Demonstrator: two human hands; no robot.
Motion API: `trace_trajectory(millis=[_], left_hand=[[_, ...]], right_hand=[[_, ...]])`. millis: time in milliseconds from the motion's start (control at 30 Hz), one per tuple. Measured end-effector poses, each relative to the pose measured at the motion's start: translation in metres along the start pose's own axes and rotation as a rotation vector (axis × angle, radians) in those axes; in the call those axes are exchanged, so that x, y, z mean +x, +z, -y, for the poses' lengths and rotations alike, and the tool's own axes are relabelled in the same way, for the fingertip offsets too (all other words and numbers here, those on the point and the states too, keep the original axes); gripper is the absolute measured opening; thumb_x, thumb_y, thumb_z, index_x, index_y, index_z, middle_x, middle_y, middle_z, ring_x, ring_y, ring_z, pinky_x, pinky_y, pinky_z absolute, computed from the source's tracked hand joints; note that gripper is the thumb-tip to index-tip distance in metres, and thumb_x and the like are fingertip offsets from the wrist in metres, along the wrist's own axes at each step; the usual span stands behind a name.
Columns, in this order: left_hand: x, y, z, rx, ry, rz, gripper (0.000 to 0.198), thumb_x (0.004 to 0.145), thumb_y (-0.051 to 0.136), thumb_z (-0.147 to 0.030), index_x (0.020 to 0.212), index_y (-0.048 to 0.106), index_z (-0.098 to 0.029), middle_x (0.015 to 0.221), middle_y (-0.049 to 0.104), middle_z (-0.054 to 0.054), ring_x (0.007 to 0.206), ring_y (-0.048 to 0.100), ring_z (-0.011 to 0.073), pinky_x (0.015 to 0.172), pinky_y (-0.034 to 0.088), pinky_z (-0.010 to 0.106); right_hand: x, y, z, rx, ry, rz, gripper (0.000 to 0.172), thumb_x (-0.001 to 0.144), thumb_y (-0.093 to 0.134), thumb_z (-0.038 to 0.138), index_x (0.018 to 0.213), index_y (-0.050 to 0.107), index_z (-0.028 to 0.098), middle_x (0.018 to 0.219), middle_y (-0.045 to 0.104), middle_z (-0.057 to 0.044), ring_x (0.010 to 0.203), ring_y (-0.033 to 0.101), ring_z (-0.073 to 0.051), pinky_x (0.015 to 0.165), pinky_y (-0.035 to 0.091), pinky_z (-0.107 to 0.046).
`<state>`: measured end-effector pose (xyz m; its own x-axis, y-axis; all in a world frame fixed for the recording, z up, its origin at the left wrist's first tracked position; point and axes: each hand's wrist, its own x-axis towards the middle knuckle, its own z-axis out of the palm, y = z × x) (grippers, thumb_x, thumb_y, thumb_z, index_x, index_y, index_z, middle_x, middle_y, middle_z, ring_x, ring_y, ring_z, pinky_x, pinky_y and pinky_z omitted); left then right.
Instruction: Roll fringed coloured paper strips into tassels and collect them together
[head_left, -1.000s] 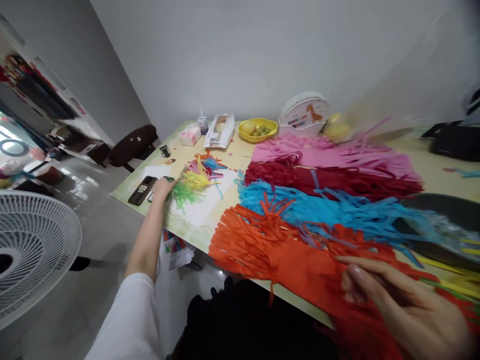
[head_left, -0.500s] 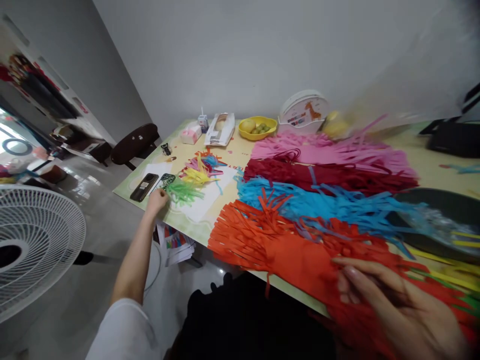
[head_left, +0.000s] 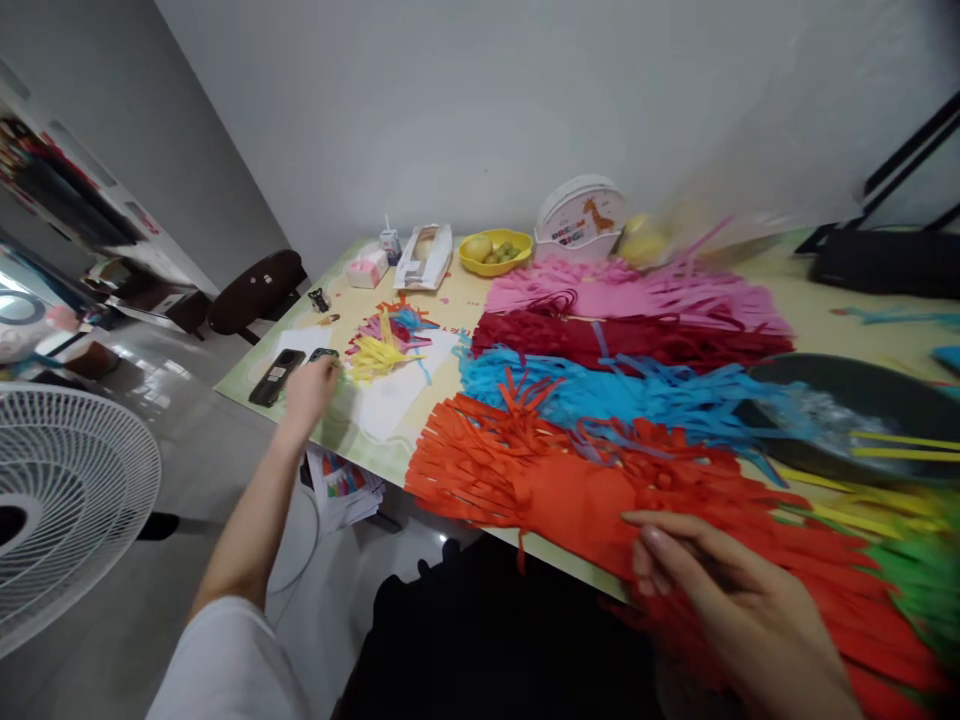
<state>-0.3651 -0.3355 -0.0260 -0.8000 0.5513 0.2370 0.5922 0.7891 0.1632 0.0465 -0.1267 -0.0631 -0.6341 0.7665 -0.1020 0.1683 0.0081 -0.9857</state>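
Note:
My left hand is closed over the left end of the table, beside a dark phone and a second, patterned phone that it partly covers. A blurred green smear at its fingers looks like the green tassel. Small yellow and multicoloured tassels lie on white paper to its right. My right hand hovers at the orange fringed sheet, thumb and forefinger close together. Whatever is between them, if anything, is too small to make out. Blue, dark red and pink fringes lie behind.
A dark round tray with clear plastic stands at the right, near green strips. Along the wall are a yellow fruit bowl, a white giraffe-print holder and a tissue pack. A fan stands at left.
The green tassel no longer lies on the white paper, and my left hand has risen from it. The view has shifted a little right; my right hand keeps a similar pose.

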Motion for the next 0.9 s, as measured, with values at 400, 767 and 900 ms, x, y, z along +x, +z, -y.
trace_trajectory(millis=[400, 767, 900], left_hand=[[0.055, 0.099, -0.048, 0.194, 0.388, 0.048, 0.063, 0.096, 0.049, -0.036, 0.154, 0.036, -0.013, 0.160, 0.035, 0.022, 0.148, 0.029, 0.0413, 0.117, 0.018, 0.068], [0.132, 0.096, -0.057, 0.290, 0.521, 0.279, 0.069, 0.096, 0.046, -0.053, 0.156, 0.035, -0.021, 0.163, 0.031, 0.017, 0.153, 0.019, 0.0376, 0.121, 0.007, 0.062], [0.144, 0.100, -0.059, 0.271, 0.452, 0.333, 0.082, 0.094, 0.047, -0.060, 0.158, 0.026, -0.015, 0.161, 0.031, 0.024, 0.147, 0.029, 0.0452, 0.114, 0.022, 0.067]], right_hand=[[-0.007, -0.015, -0.003, -0.033, -0.034, -0.032, 0.032, 0.080, 0.069, 0.052, 0.083, 0.073, 0.020, 0.055, 0.062, -0.001, 0.047, 0.060, -0.015, 0.045, 0.051, -0.022], [0.014, -0.021, -0.018, -0.264, -0.166, -0.095, 0.028, 0.089, 0.059, 0.041, 0.094, 0.074, 0.019, 0.068, 0.071, -0.004, 0.055, 0.066, -0.017, 0.052, 0.055, -0.025], [0.015, -0.026, -0.030, -0.506, -0.332, -0.115, 0.022, 0.092, 0.056, 0.033, 0.097, 0.074, 0.020, 0.095, 0.077, -0.008, 0.079, 0.074, -0.021, 0.071, 0.060, -0.031]])
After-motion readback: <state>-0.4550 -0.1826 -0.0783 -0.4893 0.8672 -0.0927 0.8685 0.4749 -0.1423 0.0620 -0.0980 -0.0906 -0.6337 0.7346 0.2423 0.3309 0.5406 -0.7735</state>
